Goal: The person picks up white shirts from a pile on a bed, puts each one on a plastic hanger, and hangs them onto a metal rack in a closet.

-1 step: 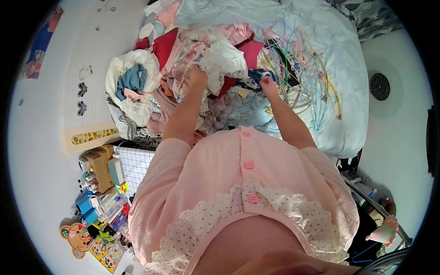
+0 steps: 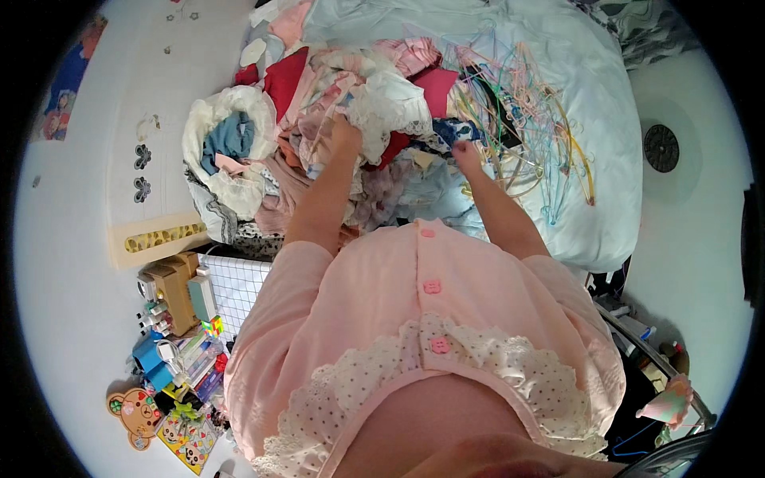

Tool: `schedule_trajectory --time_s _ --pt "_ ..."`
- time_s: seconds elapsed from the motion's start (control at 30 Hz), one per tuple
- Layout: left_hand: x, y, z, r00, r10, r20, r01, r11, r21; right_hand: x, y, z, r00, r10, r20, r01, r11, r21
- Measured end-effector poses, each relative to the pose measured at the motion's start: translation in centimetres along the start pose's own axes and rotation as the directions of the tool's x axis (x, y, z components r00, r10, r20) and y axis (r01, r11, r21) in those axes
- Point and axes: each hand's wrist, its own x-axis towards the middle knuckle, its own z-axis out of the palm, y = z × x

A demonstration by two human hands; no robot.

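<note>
On the bed lies a big heap of mixed clothes. My left hand point(image 2: 344, 134) reaches into its middle, closed on a garment beside a white lace piece point(image 2: 381, 118); which garment it grips is partly hidden. To its right, my right hand point(image 2: 465, 154) is closed at the near edge of a navy floral cloth point(image 2: 454, 131). What its fingers hold, if anything, is too small to make out. A red cloth point(image 2: 392, 150) and a pale blue garment point(image 2: 426, 185) lie between my arms.
A tangle of coloured hangers point(image 2: 535, 119) lies right of the clothes on the pale bedcover point(image 2: 602, 159). A cream fabric-lined basket point(image 2: 197, 131) with blue cloth stands at left. Books, boxes and a bear-shaped item point(image 2: 135, 416) crowd the lower left.
My right hand has shifted slightly toward me, a little away from the navy floral cloth. My left hand stays almost in place.
</note>
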Motion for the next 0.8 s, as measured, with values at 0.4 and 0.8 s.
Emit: schedule_trajectory --time_s 0.4,0.8 --pt "-6.9 -4.3 8.2 0.862 0.464 0.202 -0.503 0.742 0.444 -3.2 10.1 1.3 0.988 0.146 0.052 -0.113 0.91 -0.4" --pt "-11.5 -8.4 9.4 0.77 0.323 0.55 -0.566 0.744 0.356 -1.6 9.7 7.3 0.956 0.206 0.21 -0.007 0.731 -0.683"
